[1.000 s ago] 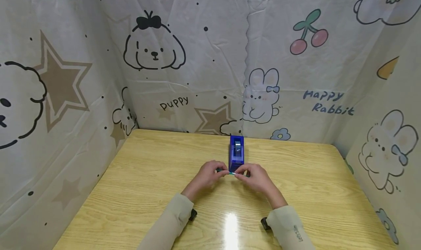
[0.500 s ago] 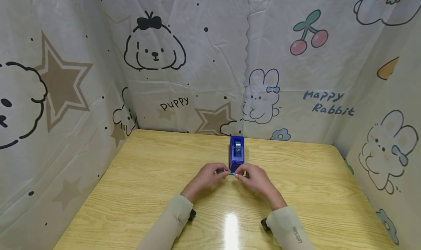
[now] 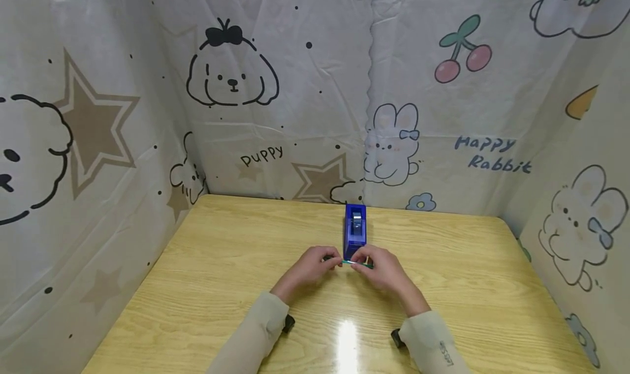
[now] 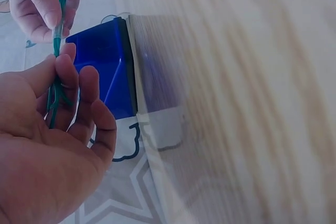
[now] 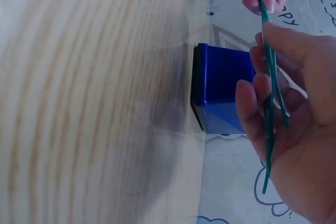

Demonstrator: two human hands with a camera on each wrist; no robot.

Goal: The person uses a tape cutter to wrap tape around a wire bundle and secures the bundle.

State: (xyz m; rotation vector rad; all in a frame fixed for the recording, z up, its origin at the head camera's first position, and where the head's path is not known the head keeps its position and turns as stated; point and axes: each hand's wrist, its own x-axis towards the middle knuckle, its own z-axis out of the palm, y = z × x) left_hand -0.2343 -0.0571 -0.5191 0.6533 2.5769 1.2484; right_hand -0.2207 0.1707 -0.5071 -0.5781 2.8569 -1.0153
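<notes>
Thin green strands [image 3: 348, 262], forked at their ends, run crosswise between both hands, just off the near end of a blue tape dispenser [image 3: 350, 246]. My left hand [image 3: 311, 266] pinches them between thumb and forefinger, other fingers loosely bent. From the other side my right hand [image 3: 385, 266] pinches the strands; in the right wrist view, long loose green ends [image 5: 269, 124] hang past its palm. Clear tape [image 4: 58, 31] seems wrapped round the strands between the hands in the left wrist view. What exactly the strands are, I cannot tell.
The dispenser carries a roll of tape [image 3: 356, 223] and stands near the back of the wooden table [image 3: 236, 232]. Behind the table and along its sides hangs a printed cloth [image 3: 305, 117].
My left hand has come down slightly, its fingers shifting on the strands. Both hands keep their pinch, and the dispenser stays in place on the table.
</notes>
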